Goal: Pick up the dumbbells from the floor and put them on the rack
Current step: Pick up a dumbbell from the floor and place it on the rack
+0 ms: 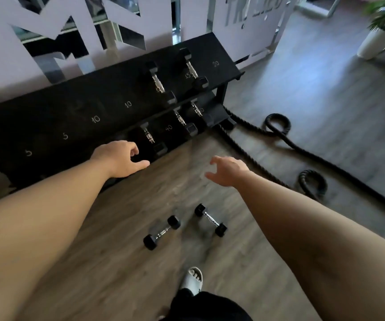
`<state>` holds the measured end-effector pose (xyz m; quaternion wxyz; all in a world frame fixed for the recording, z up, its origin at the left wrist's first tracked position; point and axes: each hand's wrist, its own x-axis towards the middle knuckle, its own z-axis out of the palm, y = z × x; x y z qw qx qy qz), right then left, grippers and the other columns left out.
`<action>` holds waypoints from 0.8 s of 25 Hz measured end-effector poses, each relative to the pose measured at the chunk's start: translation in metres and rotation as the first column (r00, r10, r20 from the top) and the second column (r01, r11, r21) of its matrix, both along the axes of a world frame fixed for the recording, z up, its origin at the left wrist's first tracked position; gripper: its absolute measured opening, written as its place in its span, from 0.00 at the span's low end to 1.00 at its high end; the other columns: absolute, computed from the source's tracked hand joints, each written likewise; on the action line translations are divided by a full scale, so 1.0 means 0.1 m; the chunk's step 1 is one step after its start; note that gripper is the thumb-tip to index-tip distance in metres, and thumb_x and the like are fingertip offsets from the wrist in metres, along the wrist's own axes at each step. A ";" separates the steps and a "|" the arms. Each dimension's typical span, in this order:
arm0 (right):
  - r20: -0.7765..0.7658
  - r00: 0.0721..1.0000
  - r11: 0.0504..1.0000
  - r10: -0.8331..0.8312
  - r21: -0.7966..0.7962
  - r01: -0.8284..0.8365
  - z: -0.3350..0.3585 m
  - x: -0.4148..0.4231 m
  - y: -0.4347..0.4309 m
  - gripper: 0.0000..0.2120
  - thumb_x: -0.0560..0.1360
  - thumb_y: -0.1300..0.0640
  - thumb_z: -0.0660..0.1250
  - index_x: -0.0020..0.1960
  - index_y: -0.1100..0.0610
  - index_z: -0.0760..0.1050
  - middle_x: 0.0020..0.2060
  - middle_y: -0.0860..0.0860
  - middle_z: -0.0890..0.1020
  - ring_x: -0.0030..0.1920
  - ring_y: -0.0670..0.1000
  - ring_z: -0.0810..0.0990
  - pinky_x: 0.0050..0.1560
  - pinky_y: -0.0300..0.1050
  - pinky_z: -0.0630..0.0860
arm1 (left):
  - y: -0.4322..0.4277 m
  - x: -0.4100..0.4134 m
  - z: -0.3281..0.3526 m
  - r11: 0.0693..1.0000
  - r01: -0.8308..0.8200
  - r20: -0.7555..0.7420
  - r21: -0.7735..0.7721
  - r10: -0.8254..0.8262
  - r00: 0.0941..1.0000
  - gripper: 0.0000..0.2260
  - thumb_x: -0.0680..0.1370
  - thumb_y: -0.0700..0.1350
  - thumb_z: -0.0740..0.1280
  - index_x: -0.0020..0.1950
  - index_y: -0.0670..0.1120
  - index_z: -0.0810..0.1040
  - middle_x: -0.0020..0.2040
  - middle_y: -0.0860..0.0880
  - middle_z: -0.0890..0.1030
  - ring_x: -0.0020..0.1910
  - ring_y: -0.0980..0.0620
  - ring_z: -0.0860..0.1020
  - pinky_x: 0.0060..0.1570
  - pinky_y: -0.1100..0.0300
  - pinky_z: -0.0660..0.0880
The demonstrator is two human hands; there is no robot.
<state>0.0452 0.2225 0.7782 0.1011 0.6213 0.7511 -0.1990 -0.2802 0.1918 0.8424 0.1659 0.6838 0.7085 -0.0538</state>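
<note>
Head view, near to far: a foot in a white slide (192, 280) stands on the wood floor (117, 262), just short of two small dumbbells. The left dumbbell (161, 232) and the right dumbbell (210, 220) lie close together but apart, handles angled toward each other; neither is touched. Above them both arms reach forward. The left hand (119, 157) is empty, fingers loosely curled with the thumb extended, over the front edge of the rack (47, 126). The right hand (229, 170) is empty, fingers spread and slightly hooked, over bare floor. Beyond, the rack carries larger dumbbells on both tiers toward its right end; the top-tier slots marked 5 and 10 look vacant. A thick rope (279, 128) loops across the floor to the right. Likely hazards: the hex heads may still rock or slide if a grip lands off-centre on the chrome handle; a dropped weight would fall near the exposed toes; a step to the right could snag the rope; a reach to the lower tier could pinch fingers between stored heads.
</note>
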 end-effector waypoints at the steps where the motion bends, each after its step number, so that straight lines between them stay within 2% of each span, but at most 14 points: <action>1: 0.004 1.000 1.000 0.025 -0.007 -0.025 -0.06 -0.08 -0.13 0.29 0.76 0.34 0.65 0.71 0.48 0.71 0.63 0.54 0.81 0.63 0.58 0.80 0.61 0.52 0.75 | -0.17 -0.06 -0.08 1.000 -0.008 0.020 -0.016 0.008 1.000 0.29 0.73 0.73 0.64 0.64 0.55 0.77 0.63 0.56 0.79 0.61 0.50 0.78 0.58 0.47 0.77; 5: 0.030 0.990 0.990 0.137 -0.036 -0.136 -0.35 -0.43 -0.58 0.29 0.76 0.34 0.63 0.72 0.47 0.70 0.63 0.53 0.82 0.62 0.59 0.80 0.61 0.54 0.74 | -0.86 -0.34 -0.47 0.996 -0.056 0.059 -0.070 0.060 0.996 0.29 0.73 0.73 0.64 0.64 0.55 0.77 0.62 0.56 0.79 0.59 0.50 0.78 0.57 0.48 0.77; 10: 0.021 0.940 0.936 0.340 -0.106 -0.336 -0.68 -0.96 -0.88 0.28 0.77 0.38 0.64 0.73 0.49 0.70 0.68 0.53 0.78 0.67 0.59 0.75 0.65 0.56 0.70 | -1.53 -0.67 -0.87 0.972 -0.177 0.056 -0.158 0.188 0.981 0.31 0.71 0.75 0.63 0.64 0.56 0.76 0.61 0.57 0.78 0.59 0.51 0.78 0.56 0.49 0.76; 15: 0.024 0.877 0.868 0.481 -0.153 -0.472 -1.21 -1.20 -0.63 0.30 0.77 0.38 0.65 0.74 0.50 0.69 0.70 0.53 0.76 0.70 0.59 0.72 0.67 0.56 0.68 | -1.51 -0.81 -1.36 0.936 -0.291 0.074 -0.200 0.310 0.948 0.36 0.66 0.78 0.60 0.64 0.56 0.76 0.61 0.56 0.78 0.59 0.51 0.78 0.57 0.47 0.77; 20: 0.030 0.818 0.810 0.575 -0.161 -0.564 -1.93 -1.29 -0.07 0.33 0.76 0.36 0.65 0.76 0.50 0.66 0.71 0.54 0.74 0.71 0.60 0.70 0.67 0.57 0.68 | -1.09 -0.66 -2.14 0.915 -0.333 0.096 -0.228 0.361 0.927 0.32 0.72 0.72 0.66 0.67 0.52 0.75 0.65 0.52 0.78 0.62 0.48 0.77 0.57 0.50 0.75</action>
